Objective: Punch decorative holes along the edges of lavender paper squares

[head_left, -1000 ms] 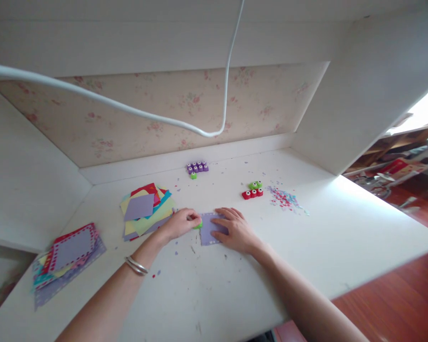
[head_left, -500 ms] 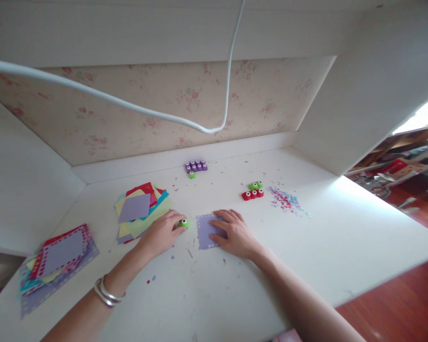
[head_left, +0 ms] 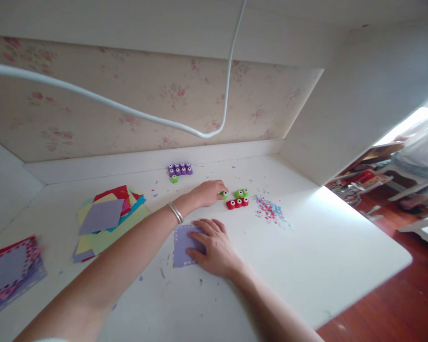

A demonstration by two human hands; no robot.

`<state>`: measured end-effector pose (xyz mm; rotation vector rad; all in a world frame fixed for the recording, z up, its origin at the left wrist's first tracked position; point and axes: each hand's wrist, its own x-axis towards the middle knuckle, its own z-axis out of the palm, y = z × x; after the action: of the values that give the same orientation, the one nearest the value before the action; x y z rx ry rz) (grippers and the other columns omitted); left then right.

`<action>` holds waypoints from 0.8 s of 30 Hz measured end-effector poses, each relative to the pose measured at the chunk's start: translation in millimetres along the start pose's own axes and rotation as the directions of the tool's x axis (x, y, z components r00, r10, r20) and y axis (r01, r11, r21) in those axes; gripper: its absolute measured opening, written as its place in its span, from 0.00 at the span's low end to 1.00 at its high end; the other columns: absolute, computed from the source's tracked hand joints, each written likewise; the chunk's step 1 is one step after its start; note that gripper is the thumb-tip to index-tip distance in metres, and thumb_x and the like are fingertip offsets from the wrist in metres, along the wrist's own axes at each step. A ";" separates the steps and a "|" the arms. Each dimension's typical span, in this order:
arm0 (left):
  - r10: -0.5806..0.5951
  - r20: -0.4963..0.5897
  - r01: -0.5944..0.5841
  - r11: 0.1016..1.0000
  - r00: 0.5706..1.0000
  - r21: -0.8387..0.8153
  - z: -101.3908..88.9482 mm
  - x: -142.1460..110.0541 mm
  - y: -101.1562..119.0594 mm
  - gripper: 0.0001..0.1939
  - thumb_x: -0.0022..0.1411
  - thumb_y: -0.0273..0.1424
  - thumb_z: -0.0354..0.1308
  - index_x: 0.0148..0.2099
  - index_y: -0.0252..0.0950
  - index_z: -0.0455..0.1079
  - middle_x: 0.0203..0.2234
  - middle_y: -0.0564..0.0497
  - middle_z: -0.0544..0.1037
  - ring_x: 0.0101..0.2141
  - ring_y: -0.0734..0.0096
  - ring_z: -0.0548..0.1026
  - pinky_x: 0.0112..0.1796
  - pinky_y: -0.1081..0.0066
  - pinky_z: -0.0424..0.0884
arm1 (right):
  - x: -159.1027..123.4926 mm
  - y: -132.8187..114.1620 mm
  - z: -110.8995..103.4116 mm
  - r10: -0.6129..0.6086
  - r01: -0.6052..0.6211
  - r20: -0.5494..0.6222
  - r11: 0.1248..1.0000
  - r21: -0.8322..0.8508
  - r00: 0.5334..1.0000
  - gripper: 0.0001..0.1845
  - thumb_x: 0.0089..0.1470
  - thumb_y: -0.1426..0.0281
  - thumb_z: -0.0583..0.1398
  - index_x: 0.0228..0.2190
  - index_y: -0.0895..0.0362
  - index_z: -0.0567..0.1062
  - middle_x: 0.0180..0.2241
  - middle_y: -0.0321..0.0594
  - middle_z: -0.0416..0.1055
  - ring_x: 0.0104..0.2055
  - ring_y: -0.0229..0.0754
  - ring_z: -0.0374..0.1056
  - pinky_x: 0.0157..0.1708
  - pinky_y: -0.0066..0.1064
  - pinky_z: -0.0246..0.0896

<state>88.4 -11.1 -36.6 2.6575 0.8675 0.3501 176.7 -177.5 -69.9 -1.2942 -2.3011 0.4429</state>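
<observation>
My left hand (head_left: 207, 193) reaches across the white desk (head_left: 324, 247) and pinches a small green punch (head_left: 224, 194), set beside two other green punches (head_left: 241, 193) and a row of red punches (head_left: 237, 204). A silver bangle sits on that wrist. My right hand (head_left: 214, 244) lies flat, fingers spread, on a purple paper square (head_left: 181, 242) with punched holes along its edge.
A fanned pile of coloured papers (head_left: 105, 218) lies to the left, a second punched stack (head_left: 7, 270) at the far left edge. Purple punches (head_left: 180, 168) stand near the back wall. Paper confetti (head_left: 271, 211) is scattered right of the red punches. A white cable (head_left: 228, 85) hangs overhead.
My left hand carried the green punch from the left edge of the purple square across to the green and red punches. My right hand stayed on the paper. The view shifted left.
</observation>
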 end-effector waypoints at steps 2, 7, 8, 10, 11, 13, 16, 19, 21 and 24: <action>0.048 0.022 -0.047 0.999 0.999 -0.002 8.9 17.3 -3.2 0.14 0.62 0.27 0.56 0.49 0.39 0.75 0.48 0.48 0.76 0.46 0.65 0.75 0.50 0.70 0.66 | 1.1 0.0 -1.7 0.003 -0.003 0.004 1.000 0.009 1.000 0.20 0.54 0.58 0.63 0.48 0.48 0.74 0.57 0.39 0.65 0.61 0.47 0.54 0.62 0.45 0.40; 0.143 0.030 -0.143 0.989 0.989 -0.028 27.2 37.1 -13.2 0.14 0.61 0.26 0.57 0.49 0.40 0.75 0.46 0.49 0.78 0.46 0.67 0.75 0.50 0.72 0.66 | 2.5 -0.1 -4.3 0.022 -0.023 0.017 0.999 0.031 1.000 0.20 0.54 0.58 0.63 0.48 0.48 0.74 0.57 0.39 0.65 0.61 0.47 0.54 0.62 0.46 0.40; 0.150 0.019 -0.149 0.988 0.989 -0.033 30.2 38.6 -14.2 0.15 0.62 0.26 0.57 0.50 0.40 0.75 0.46 0.49 0.78 0.47 0.67 0.75 0.50 0.72 0.66 | 2.7 0.1 -4.6 0.026 -0.026 0.020 0.999 0.035 0.999 0.20 0.53 0.58 0.63 0.48 0.48 0.74 0.58 0.39 0.65 0.61 0.47 0.54 0.62 0.46 0.40; 0.153 -0.008 -0.153 0.987 0.988 -0.041 35.8 39.9 -14.6 0.16 0.63 0.26 0.55 0.52 0.40 0.74 0.48 0.48 0.78 0.48 0.68 0.75 0.51 0.72 0.66 | 3.1 0.7 -5.0 0.030 -0.031 0.023 0.999 0.042 0.999 0.20 0.53 0.58 0.63 0.47 0.48 0.74 0.58 0.39 0.65 0.62 0.48 0.54 0.62 0.46 0.40; 0.151 -0.021 -0.152 0.987 0.988 -0.043 38.1 39.9 -13.9 0.16 0.64 0.26 0.54 0.53 0.39 0.73 0.48 0.48 0.77 0.48 0.69 0.75 0.51 0.73 0.66 | 3.3 1.0 -5.1 0.031 -0.032 0.024 0.999 0.044 0.999 0.20 0.53 0.58 0.63 0.47 0.48 0.74 0.58 0.39 0.65 0.62 0.48 0.54 0.62 0.46 0.40; 0.141 -0.048 -0.143 0.989 0.989 -0.039 41.3 38.5 -11.2 0.17 0.65 0.26 0.53 0.54 0.39 0.72 0.49 0.49 0.77 0.48 0.70 0.75 0.51 0.74 0.66 | 3.6 1.5 -5.1 0.031 -0.033 0.024 0.998 0.045 0.999 0.19 0.53 0.58 0.64 0.47 0.48 0.74 0.58 0.39 0.65 0.62 0.48 0.54 0.62 0.46 0.41; 0.089 -0.107 -0.090 0.996 0.990 -0.006 39.2 31.2 -8.4 0.17 0.65 0.26 0.53 0.55 0.38 0.72 0.50 0.49 0.75 0.48 0.71 0.74 0.52 0.75 0.66 | 3.7 1.5 -4.8 0.033 -0.034 0.018 0.998 0.045 0.999 0.22 0.52 0.58 0.64 0.49 0.49 0.73 0.58 0.41 0.64 0.62 0.49 0.54 0.62 0.47 0.42; -0.008 -0.190 0.019 0.998 0.982 0.056 26.2 14.2 -15.4 0.17 0.66 0.25 0.49 0.53 0.38 0.72 0.50 0.50 0.75 0.48 0.71 0.74 0.53 0.72 0.66 | 4.1 1.0 -3.5 0.060 -0.059 -0.017 0.996 0.063 0.998 0.26 0.53 0.57 0.63 0.53 0.50 0.69 0.58 0.44 0.64 0.61 0.51 0.55 0.61 0.48 0.46; -0.087 -0.245 0.116 0.988 0.966 0.106 12.8 -3.4 -28.1 0.17 0.66 0.24 0.46 0.50 0.38 0.74 0.48 0.50 0.75 0.47 0.69 0.73 0.52 0.70 0.67 | 4.6 1.3 -1.1 0.114 -0.108 -0.065 0.991 0.084 0.991 0.25 0.57 0.58 0.60 0.54 0.53 0.68 0.58 0.46 0.63 0.61 0.51 0.55 0.61 0.47 0.50; -0.220 -0.321 0.287 0.941 0.921 0.178 -8.6 -36.3 -55.2 0.18 0.65 0.22 0.45 0.48 0.35 0.75 0.46 0.46 0.75 0.48 0.63 0.72 0.54 0.64 0.65 | 5.0 3.8 4.8 0.227 -0.216 -0.143 0.972 0.086 0.963 0.25 0.60 0.60 0.56 0.54 0.60 0.68 0.57 0.52 0.63 0.61 0.52 0.54 0.60 0.45 0.53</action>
<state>28.0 11.0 -54.1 2.6818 1.4085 0.6311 174.6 -171.5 -74.7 -1.5037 -2.0070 0.4765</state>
